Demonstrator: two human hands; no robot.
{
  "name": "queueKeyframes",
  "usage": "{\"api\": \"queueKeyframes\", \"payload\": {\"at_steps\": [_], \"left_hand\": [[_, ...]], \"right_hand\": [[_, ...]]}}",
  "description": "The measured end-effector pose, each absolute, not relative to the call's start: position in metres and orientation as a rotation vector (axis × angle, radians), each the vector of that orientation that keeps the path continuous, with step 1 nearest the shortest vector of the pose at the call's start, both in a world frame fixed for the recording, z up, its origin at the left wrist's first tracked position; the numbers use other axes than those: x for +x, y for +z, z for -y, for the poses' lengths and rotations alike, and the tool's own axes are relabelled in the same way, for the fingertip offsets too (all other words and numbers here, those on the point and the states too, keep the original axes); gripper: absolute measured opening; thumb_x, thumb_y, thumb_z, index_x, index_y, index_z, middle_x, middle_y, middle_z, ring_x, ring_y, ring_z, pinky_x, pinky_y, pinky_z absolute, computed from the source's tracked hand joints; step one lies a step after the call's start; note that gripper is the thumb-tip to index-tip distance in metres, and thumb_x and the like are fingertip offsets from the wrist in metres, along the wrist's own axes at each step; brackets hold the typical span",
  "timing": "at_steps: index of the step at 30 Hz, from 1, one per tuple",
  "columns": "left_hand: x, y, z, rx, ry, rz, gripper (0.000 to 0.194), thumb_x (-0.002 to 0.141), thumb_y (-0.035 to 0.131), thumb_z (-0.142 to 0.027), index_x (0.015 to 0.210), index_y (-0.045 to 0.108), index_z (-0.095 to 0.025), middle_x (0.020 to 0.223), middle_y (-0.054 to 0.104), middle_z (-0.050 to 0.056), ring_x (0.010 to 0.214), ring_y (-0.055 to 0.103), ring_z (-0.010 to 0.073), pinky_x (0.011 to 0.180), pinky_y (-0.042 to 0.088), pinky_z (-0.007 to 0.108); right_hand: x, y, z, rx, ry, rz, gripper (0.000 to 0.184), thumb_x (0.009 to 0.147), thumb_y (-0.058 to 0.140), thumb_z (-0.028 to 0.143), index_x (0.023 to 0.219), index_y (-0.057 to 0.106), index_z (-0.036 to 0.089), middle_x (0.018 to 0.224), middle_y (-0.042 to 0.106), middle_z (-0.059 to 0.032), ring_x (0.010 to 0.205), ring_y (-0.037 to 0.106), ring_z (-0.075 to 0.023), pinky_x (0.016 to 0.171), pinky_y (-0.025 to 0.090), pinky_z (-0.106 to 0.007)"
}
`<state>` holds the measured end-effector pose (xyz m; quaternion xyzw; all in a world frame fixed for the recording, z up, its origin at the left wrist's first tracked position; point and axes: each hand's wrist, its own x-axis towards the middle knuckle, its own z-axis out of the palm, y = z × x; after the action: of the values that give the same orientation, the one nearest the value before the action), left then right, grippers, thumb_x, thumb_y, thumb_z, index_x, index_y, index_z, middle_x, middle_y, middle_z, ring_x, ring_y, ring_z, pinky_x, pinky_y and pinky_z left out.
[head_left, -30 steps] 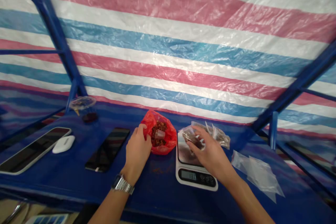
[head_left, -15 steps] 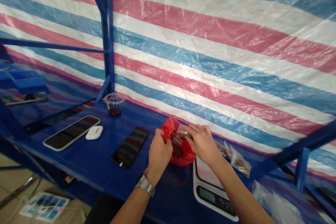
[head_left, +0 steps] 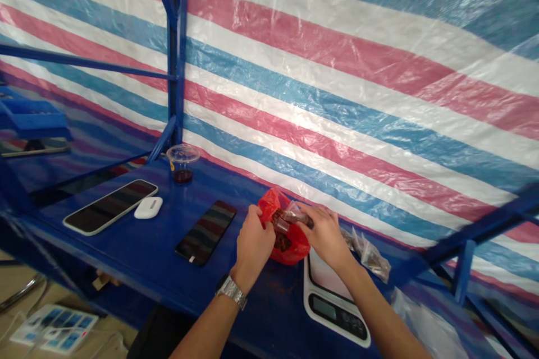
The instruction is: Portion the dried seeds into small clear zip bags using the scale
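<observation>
A red plastic bag stands open on the blue table, with brown dried bits showing inside. My left hand is closed on the left rim of this bag. In my right hand is a small clear plastic bag with brown contents, held tilted at the mouth of the red bag; its open end points down to the left. The fingertips of the right hand are partly hidden. Just right of the red bag lies a white kitchen scale, partly under my right forearm.
More small filled clear bags lie behind the scale. Flat clear bags are at the right. To the left are a black phone, a white earphone case, another phone and a lidded plastic cup. A blue post rises behind.
The camera view has shifted slightly, so the table things sit a little further left. Both hands keep their holds on the red bag and the small clear bag.
</observation>
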<state>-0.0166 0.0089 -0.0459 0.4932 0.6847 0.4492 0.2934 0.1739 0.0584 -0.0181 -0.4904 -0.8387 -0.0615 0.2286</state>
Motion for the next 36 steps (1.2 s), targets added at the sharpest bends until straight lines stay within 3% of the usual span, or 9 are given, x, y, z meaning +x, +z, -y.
{"api": "queueKeyframes", "payload": {"at_steps": [5, 10, 13, 16, 21, 26, 31, 36], "left_hand": [[-0.009, -0.040, -0.001, 1.467, 1.527, -1.964, 0.022, 0.083, 0.059, -0.010, 0.100, 0.052, -0.022, 0.108, 0.057, 0.011, 0.108, 0.058, 0.0298, 0.090, 0.048, 0.042], [0.021, -0.035, 0.021, 1.831, 1.729, -1.583, 0.016, 0.092, 0.050, -0.009, 0.086, 0.052, -0.024, 0.093, 0.058, 0.005, 0.094, 0.057, 0.0243, 0.089, 0.048, 0.041], [0.047, -0.041, 0.032, 1.873, 1.638, -1.339, 0.011, 0.098, 0.051, -0.019, 0.102, 0.060, -0.024, 0.103, 0.066, 0.006, 0.105, 0.060, 0.0246, 0.097, 0.049, 0.043], [0.066, -0.051, 0.034, 1.708, 1.579, -1.262, 0.021, 0.100, 0.053, -0.028, 0.119, 0.061, -0.024, 0.116, 0.068, 0.009, 0.114, 0.062, 0.0248, 0.100, 0.050, 0.042], [0.073, -0.056, 0.028, 1.586, 1.483, -1.102, 0.022, 0.100, 0.055, -0.034, 0.116, 0.062, -0.022, 0.120, 0.069, 0.009, 0.111, 0.067, 0.0228, 0.099, 0.052, 0.039], [0.073, -0.050, 0.030, 1.640, 1.364, -0.840, 0.020, 0.099, 0.057, -0.035, 0.112, 0.066, -0.022, 0.116, 0.071, 0.008, 0.103, 0.069, 0.0203, 0.092, 0.056, 0.033], [0.078, -0.053, 0.032, 1.598, 1.301, -0.830, 0.028, 0.099, 0.057, -0.038, 0.121, 0.063, -0.023, 0.122, 0.070, 0.010, 0.101, 0.072, 0.0198, 0.089, 0.059, 0.032], [0.072, -0.059, 0.023, 1.651, 1.498, -1.052, 0.025, 0.096, 0.059, -0.035, 0.116, 0.064, -0.021, 0.118, 0.068, 0.009, 0.104, 0.068, 0.0201, 0.089, 0.058, 0.033]], "right_hand": [[0.189, -0.035, -0.043, -1.360, 0.213, 1.964, 0.043, 0.090, 0.067, 0.032, 0.132, 0.068, 0.024, 0.116, 0.077, -0.0087, 0.106, 0.071, -0.0278, 0.102, 0.049, -0.050], [0.218, -0.044, -0.007, -1.322, 0.516, 1.629, 0.054, 0.088, 0.072, 0.044, 0.136, 0.065, 0.021, 0.117, 0.077, -0.0105, 0.110, 0.072, -0.0290, 0.105, 0.051, -0.052], [0.228, -0.044, 0.011, -1.254, 0.627, 1.579, 0.056, 0.090, 0.071, 0.046, 0.140, 0.061, 0.022, 0.120, 0.077, -0.0111, 0.112, 0.072, -0.0287, 0.103, 0.055, -0.050], [0.228, -0.044, 0.024, -1.218, 0.683, 1.597, 0.054, 0.092, 0.069, 0.045, 0.141, 0.060, 0.024, 0.126, 0.075, -0.0098, 0.117, 0.070, -0.0272, 0.106, 0.054, -0.049], [0.224, -0.042, 0.036, -1.211, 0.747, 1.543, 0.054, 0.089, 0.072, 0.044, 0.139, 0.063, 0.024, 0.133, 0.071, -0.0088, 0.122, 0.068, -0.0278, 0.101, 0.059, -0.043], [0.238, -0.039, 0.041, -1.254, 0.602, 1.503, 0.045, 0.090, 0.071, 0.039, 0.131, 0.066, 0.022, 0.131, 0.073, -0.0088, 0.124, 0.067, -0.0270, 0.113, 0.049, -0.046], [0.251, -0.037, 0.042, -1.332, 0.412, 1.614, 0.042, 0.093, 0.066, 0.036, 0.133, 0.065, 0.023, 0.132, 0.072, -0.0098, 0.123, 0.067, -0.0277, 0.110, 0.049, -0.047], [0.255, -0.038, 0.035, -1.534, 0.048, 1.850, 0.039, 0.095, 0.061, 0.025, 0.133, 0.066, 0.024, 0.126, 0.074, -0.0095, 0.119, 0.066, -0.0282, 0.107, 0.046, -0.048]]}}
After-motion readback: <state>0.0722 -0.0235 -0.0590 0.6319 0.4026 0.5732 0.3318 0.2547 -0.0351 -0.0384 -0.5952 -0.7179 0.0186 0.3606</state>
